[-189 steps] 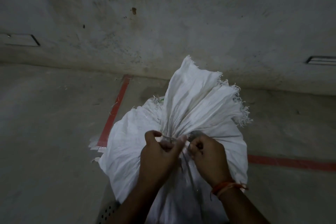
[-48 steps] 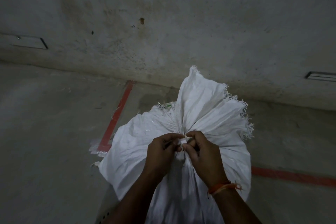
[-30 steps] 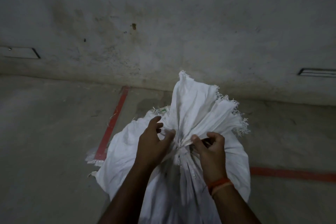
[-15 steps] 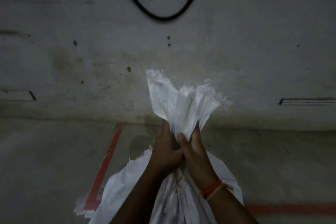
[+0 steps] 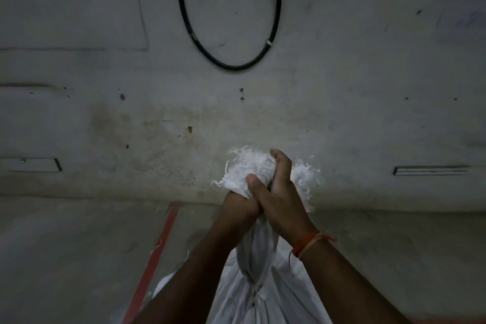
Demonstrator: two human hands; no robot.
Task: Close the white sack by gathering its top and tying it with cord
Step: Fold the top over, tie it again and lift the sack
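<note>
Two hands clenched on white sack (image 5: 259, 294) neck: left hand (image 5: 238, 206), right hand (image 5: 281, 200). Woven fabric soft, likely slippery; load apparently heavy; grip gathered neck above cord (image 5: 253, 287).

Bare floor (image 5: 65, 258) around sack (image 5: 263, 297)

The white sack (image 5: 263, 297) is seen standing on the floor near the base of the wall, beside a red line. Its woven top is gathered into a narrow neck that is drawn upward, and the frayed mouth (image 5: 249, 166) is spread out above in loose white threads. A thin pale cord (image 5: 254, 287) is wound around the neck low down, where the cloth is pinched into tight pleats; below it the body widens out. The knot cannot be made out.
</note>
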